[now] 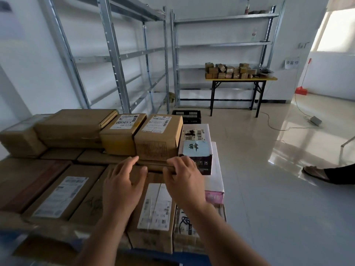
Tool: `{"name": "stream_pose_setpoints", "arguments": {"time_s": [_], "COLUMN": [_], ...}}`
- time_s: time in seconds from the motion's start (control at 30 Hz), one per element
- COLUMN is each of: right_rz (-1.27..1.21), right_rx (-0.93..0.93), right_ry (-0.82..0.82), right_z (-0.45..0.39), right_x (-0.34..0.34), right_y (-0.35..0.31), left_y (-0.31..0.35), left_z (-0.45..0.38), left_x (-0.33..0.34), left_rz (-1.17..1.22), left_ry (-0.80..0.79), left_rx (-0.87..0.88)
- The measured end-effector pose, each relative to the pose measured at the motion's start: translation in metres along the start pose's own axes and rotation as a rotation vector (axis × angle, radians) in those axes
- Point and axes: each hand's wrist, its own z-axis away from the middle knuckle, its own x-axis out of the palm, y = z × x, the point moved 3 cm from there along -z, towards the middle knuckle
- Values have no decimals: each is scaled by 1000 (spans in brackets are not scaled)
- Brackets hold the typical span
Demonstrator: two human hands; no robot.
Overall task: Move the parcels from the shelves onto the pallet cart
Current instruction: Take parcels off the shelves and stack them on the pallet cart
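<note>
A stack of cardboard parcels (76, 189) is seen filling the lower left, piled in layers below the camera; the cart under them cannot be made out clearly. On the upper layer, from the left, four brown boxes can be counted: a flat box (18, 139) at the edge, a wide flat box (75, 123), a labelled box (123, 134) and a taller labelled box (158, 137). Just right of these, a white box with a blue note (195, 148) is set.

Both hands are held out over the stack, palms down. The left hand (123, 185) is spread with its fingers relaxed and straight, the fingertips reaching the lower front edge of the taller labelled box; nothing is grasped by it. The right hand (184, 179) is laid with its fingers curled over the edge of a thin flat parcel (153, 166) lying beneath the taller labelled box, and that edge appears to be gripped. Below the hands, a long box with a white label (153, 212) is seen.

Behind the stack, two metal shelving units are stood: the left shelves (115, 54) and the back shelves (222, 43). Further right, a desk (240, 78) is loaded with many small boxes (228, 71), too small to count. At the far right edge, a sandalled foot (315, 173) is seen on the floor.
</note>
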Motion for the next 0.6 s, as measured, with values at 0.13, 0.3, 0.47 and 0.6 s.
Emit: {"name": "stream_pose_setpoints", "arguments": {"time_s": [0.13,0.3,0.47,0.6], "right_rz": [-67,-171,-277,-350], "right_rx": [-84,-236,-320,-409], "right_ry": [-49,-130,-234,-359], "right_z": [15,30,57,84], "right_x": [17,35,62,82], "right_y": [-18,-51,-89,-123], "left_y": [-25,-47,-71,-90], "left_z": [29,71,116,155], "left_x": [-12,-39,-76,-104], "left_rz": [-47,-114,-228,-344], "left_ry": [-53,34,164,230], "left_rx": [-165,-254,-346,-499]}}
